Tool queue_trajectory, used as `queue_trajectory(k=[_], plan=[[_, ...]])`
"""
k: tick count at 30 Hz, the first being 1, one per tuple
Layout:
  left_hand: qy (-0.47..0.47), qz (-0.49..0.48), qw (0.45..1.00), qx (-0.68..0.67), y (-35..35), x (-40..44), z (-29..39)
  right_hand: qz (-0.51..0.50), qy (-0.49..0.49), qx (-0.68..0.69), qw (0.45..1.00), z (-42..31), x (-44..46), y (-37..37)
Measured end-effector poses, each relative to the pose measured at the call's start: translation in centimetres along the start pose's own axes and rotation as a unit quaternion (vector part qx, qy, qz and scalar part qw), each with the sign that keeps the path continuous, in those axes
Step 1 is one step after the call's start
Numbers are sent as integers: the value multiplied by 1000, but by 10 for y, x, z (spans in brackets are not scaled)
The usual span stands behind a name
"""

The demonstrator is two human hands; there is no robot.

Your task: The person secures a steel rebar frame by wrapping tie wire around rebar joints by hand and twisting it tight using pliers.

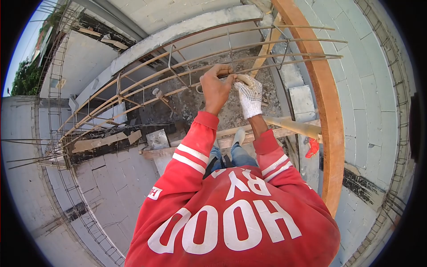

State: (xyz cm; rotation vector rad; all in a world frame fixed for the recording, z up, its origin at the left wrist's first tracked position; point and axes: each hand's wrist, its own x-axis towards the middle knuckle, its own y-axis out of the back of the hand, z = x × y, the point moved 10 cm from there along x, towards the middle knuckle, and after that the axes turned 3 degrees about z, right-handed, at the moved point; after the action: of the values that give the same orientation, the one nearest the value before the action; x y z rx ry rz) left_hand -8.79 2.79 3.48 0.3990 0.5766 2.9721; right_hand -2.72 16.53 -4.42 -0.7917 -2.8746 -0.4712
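Rebar cage (170, 58) — part btwn L hand (216, 87) & gloved R hand (250, 94) hidden.

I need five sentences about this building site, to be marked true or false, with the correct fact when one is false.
1. The left hand and the right hand are close together at the metal rod frame. True.
2. Both hands wear white gloves. False: only the right hand wears one; the left hand is bare.
3. The wide wooden beam is to the right of both hands. True.
4. The sleeves are plain blue. False: they are red with white stripes.
5. The sweater has large white letters on it. True.
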Motion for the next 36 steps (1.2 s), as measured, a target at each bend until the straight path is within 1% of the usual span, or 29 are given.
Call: queue_trajectory(k=[1,3,4,6,7,10,13,14,15,16,18,19,21,22,24,26,27,29,30,31,33,34,36], plan=[[-1,1,1000,-1,0,-2,0,0,2,0,1000,-6,3,4],[-1,14,1000,8,1,-4,0,-60,56,-154,985,-27,7,0],[-1,15,1000,7,0,-4,-3,-60,56,-155,984,-32,8,5],[-89,66,994,21,8,-4,9,-47,144,-216,965,-55,7,12],[-88,68,994,20,9,-5,10,-48,145,-217,964,-64,10,18],[-73,57,996,-8,5,-6,9,-130,127,-327,927,-69,17,18],[-51,54,997,-18,6,-4,6,-156,139,-352,912,-76,22,19],[-39,36,999,0,4,-3,3,-174,119,-371,904,-72,24,20],[-28,18,999,18,2,-1,3,-174,121,-372,903,-72,25,21],[-27,20,999,17,2,-1,6,-175,135,-356,908,-73,26,22],[-23,45,998,-31,6,-1,11,-177,150,-339,912,-74,24,21],[-24,46,998,-32,6,1,9,-178,147,-321,918,-74,24,21],[-67,17,998,0,0,2,12,-183,144,-305,923,-71,19,22],[-67,18,998,-1,1,3,10,-180,145,-305,924,-69,19,22],[-65,-1,996,56,-2,4,8,-177,146,-305,924,-58,13,18],[-54,-4,997,48,-2,5,7,-125,145,-252,949,-45,8,21],[-43,-6,998,41,-2,6,6,-123,146,-252,949,-50,4,20],[-44,-2,998,54,-1,5,14,-76,92,-172,978,-57,-5,25],[-44,3,997,68,0,5,16,-37,85,-172,981,-56,-8,24],[-45,3,997,70,-1,7,12,-37,85,-169,981,-55,-13,19],[-80,1,996,34,-3,6,12,35,100,-215,971,-64,-24,24],[-79,-1,996,35,-4,4,10,64,133,-223,964,-68,-26,24],[-67,-15,997,41,-6,4,7,68,138,-223,963,-75,-28,25]])
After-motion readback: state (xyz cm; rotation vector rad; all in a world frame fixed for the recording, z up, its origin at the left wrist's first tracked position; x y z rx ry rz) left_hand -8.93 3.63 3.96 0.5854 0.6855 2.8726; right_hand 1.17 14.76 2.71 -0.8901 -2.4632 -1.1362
